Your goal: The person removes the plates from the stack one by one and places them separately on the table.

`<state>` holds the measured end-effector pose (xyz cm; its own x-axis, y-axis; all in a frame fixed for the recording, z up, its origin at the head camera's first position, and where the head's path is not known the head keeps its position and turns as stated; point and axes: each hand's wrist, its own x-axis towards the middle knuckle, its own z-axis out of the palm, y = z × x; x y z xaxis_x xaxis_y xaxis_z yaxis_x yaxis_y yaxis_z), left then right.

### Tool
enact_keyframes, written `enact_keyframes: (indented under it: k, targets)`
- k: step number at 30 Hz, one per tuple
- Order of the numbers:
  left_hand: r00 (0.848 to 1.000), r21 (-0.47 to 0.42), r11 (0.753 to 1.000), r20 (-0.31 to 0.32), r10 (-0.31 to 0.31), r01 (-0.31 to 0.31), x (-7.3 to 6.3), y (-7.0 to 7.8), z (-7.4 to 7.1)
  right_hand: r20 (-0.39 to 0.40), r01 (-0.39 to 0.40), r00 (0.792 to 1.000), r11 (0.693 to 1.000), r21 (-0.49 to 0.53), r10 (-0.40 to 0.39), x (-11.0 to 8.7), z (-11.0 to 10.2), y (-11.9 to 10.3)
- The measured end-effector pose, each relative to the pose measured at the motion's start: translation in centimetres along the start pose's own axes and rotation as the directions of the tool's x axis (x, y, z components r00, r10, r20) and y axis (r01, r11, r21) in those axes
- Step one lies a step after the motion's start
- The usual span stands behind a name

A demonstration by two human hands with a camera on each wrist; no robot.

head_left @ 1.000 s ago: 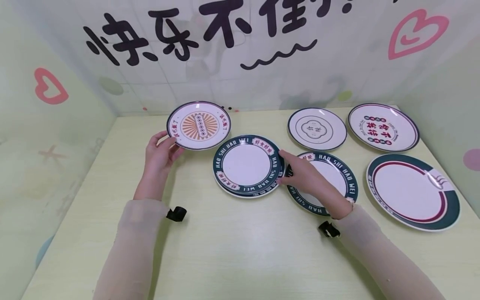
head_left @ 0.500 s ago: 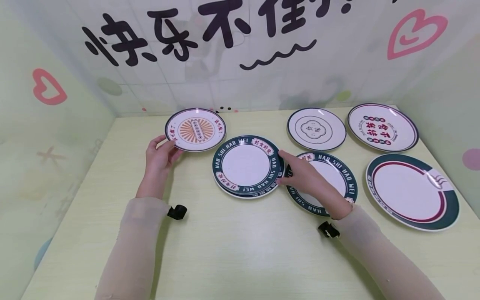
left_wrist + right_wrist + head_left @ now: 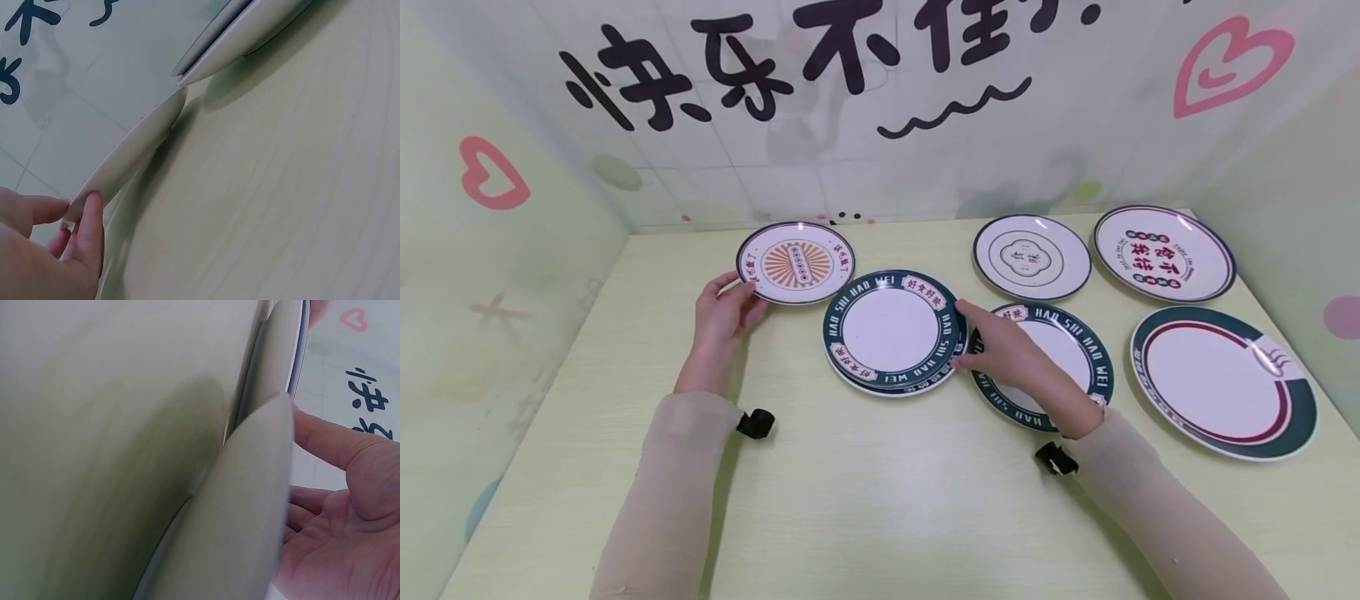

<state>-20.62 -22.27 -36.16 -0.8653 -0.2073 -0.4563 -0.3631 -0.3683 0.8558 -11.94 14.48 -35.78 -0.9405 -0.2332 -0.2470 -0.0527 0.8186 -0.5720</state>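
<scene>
My left hand (image 3: 721, 321) pinches the left rim of a white plate (image 3: 795, 262) with an orange sunburst print. In the left wrist view, that side of the plate (image 3: 128, 156) is lifted off the table. My right hand (image 3: 1011, 354) holds the right edge of a green-rimmed plate (image 3: 891, 329), thumb and a finger apart along the rim. This plate lies on another one with a dark printed rim, mostly covered. Beneath the right hand is a second green-rimmed plate (image 3: 1075, 342). In the right wrist view, a plate edge hides some fingertips.
At the back right lie a small white plate (image 3: 1032, 258) with a grey emblem and a white plate (image 3: 1165, 254) with red characters. A larger green-and-red-rimmed plate (image 3: 1217, 383) lies at the right. A printed wall (image 3: 820, 183) borders the table (image 3: 880, 500) behind.
The sunburst plate has come down from its higher position and then shifted slightly right with my left hand. My right hand and the other plates have stayed put.
</scene>
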Motion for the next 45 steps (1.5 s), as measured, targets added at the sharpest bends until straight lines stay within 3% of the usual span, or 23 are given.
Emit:
enact_keyframes:
  k: [8, 14, 22, 33, 45]
  targets:
    - [0.998, 0.221, 0.975, 0.045, -0.039, 0.028, -0.1, -0.2, 0.1, 0.0, 0.009, 1.0, 1.0, 0.001, -0.009, 0.1, 0.1, 0.0]
    - [0.995, 0.323, 0.946, 0.095, -0.022, -0.01, -0.4, -0.4, -0.2, 0.004, 0.003, 1.0, 1.0, 0.0, -0.003, 0.0, -0.1, -0.1]
    - [0.994, 0.366, 0.928, 0.108, 0.032, -0.07, -0.8, -0.8, -0.5, 0.008, 0.001, 1.0, 1.0, -0.009, -0.001, 0.0, -0.2, -0.2]
    - [0.989, 0.403, 0.909, 0.137, 0.054, -0.105, -2.2, -1.3, 0.0, 0.005, 0.002, 1.0, 1.0, -0.007, -0.002, 0.0, -0.1, -0.1]
    - [0.985, 0.498, 0.856, 0.157, 0.069, -0.139, -2.7, -1.9, 0.7, 0.007, 0.0, 1.0, 1.0, -0.006, 0.0, 0.1, 0.0, 0.0]
